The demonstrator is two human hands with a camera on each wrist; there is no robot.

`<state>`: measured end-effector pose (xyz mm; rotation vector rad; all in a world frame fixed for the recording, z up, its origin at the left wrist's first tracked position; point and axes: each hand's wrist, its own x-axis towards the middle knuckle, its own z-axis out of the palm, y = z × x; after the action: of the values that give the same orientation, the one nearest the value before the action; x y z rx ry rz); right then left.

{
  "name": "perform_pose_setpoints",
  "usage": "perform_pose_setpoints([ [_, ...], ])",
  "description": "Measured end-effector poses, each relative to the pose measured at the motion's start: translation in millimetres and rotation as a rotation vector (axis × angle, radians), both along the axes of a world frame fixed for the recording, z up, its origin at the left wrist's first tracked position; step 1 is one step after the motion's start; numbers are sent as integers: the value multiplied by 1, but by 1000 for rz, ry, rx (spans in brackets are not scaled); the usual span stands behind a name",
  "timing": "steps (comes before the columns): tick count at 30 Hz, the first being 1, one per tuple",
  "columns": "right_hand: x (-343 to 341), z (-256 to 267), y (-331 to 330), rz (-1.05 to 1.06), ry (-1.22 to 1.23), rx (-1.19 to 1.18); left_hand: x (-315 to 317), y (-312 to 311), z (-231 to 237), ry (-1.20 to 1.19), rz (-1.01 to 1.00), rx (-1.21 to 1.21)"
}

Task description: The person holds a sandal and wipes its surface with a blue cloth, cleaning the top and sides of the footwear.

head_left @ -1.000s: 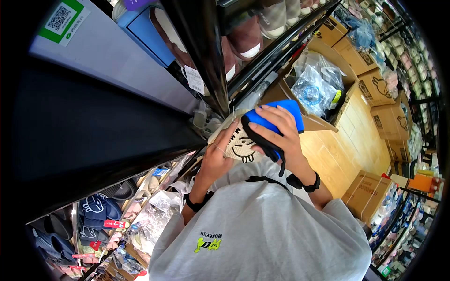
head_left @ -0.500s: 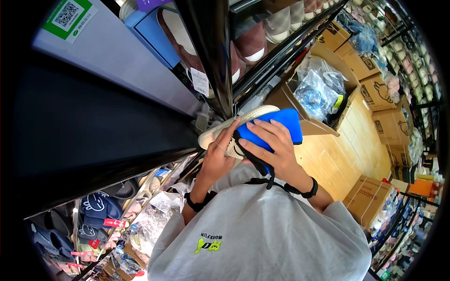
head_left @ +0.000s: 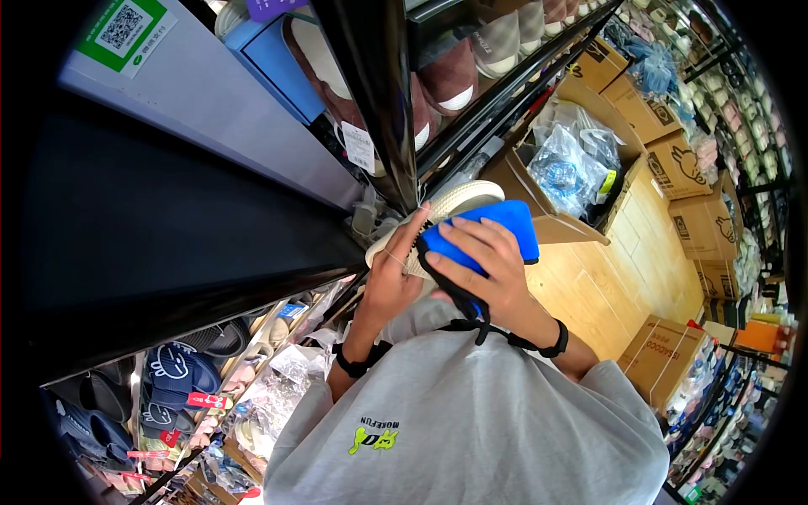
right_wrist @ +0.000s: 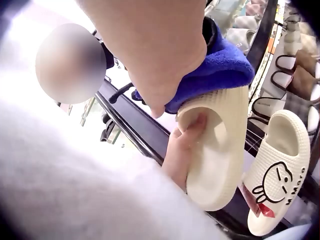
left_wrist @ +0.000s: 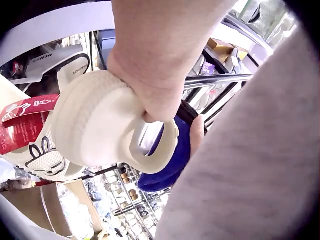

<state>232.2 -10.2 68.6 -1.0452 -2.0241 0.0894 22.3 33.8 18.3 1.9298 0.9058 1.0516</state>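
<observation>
My left hand (head_left: 392, 271) grips a cream slide slipper (right_wrist: 220, 175), its thumb inside the foot opening in the right wrist view. A second cream slide (right_wrist: 287, 137) with a line-drawn rabbit face and black lettering hangs close beside it, with a red tag (left_wrist: 25, 131). My right hand (head_left: 488, 268) holds a blue fleecy cloth pad (head_left: 515, 229) with black trim and a cord, its fingers spread over the pad's back. The pad lies against the upper of the gripped slipper. A thin clear tie runs across my left fingers.
A black shelf post (head_left: 374, 93) stands just ahead of the hands, beside a dark panel (head_left: 194, 227). Brown slippers (head_left: 446, 80) line the shelf. An open carton (head_left: 539, 198) with plastic-wrapped goods sits on the wooden floor (head_left: 619, 282). More slippers (head_left: 181, 366) are at lower left.
The slipper pair has turned, so the rabbit face seen earlier in the head view is now mostly covered and a slipper's rim shows. My right hand and the blue pad shifted slightly left.
</observation>
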Motion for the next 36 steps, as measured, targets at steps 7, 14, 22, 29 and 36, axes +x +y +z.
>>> perform_pose_setpoints([
  [7, 14, -3, 12, -4, 64, -4, 0, 1, 1, -12, 0, -29],
  [14, 9, -4, 1, 111, -174, 127, 3, 4, 2, -45, -3, -9],
  [22, 10, 0, 6, 132, -159, 118, 4, 2, 1, -95, 28, -70],
  [29, 23, -1, 17, 99, -16, -3, 2, 0, 3, -72, 70, -24],
  [36, 14, -9, -1, 254, -260, 106, 6, 5, 9, -118, 48, -49],
])
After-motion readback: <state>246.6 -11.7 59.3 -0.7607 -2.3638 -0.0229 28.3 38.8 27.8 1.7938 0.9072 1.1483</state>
